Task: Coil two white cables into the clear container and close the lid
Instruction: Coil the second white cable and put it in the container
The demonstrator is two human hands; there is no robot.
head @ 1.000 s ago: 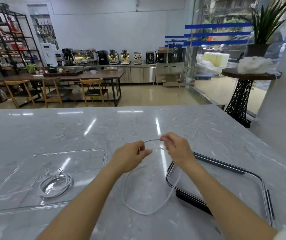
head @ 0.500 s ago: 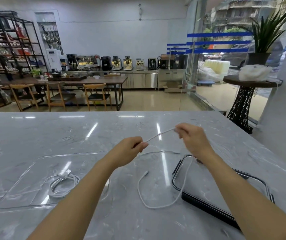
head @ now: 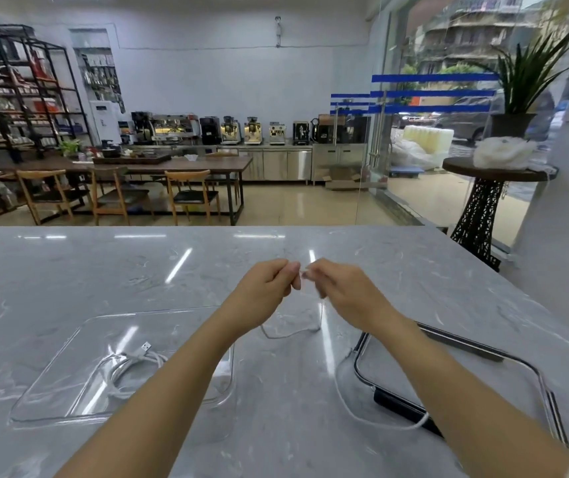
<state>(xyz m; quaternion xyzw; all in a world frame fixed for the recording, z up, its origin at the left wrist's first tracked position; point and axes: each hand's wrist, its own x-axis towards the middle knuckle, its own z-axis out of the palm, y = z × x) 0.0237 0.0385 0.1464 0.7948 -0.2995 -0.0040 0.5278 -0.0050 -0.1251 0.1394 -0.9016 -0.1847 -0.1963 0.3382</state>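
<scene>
A clear container lies on the marble counter at the lower left, with one coiled white cable inside it. My left hand and my right hand are raised close together above the counter, both pinching the second white cable. That cable hangs down in a loop below my hands and trails right across the counter to the lid. The clear lid with a dark rim lies flat at the lower right, partly hidden by my right forearm.
The grey marble counter stretches left and back. Beyond its far edge stand a wooden table with chairs, shelves and coffee machines. A round side table with a plant is at the right by the glass wall.
My hands were apart with the cable stretched between them; now they have come together. The cable's loop has shrunk and shifted, and its tail now lies toward the lid.
</scene>
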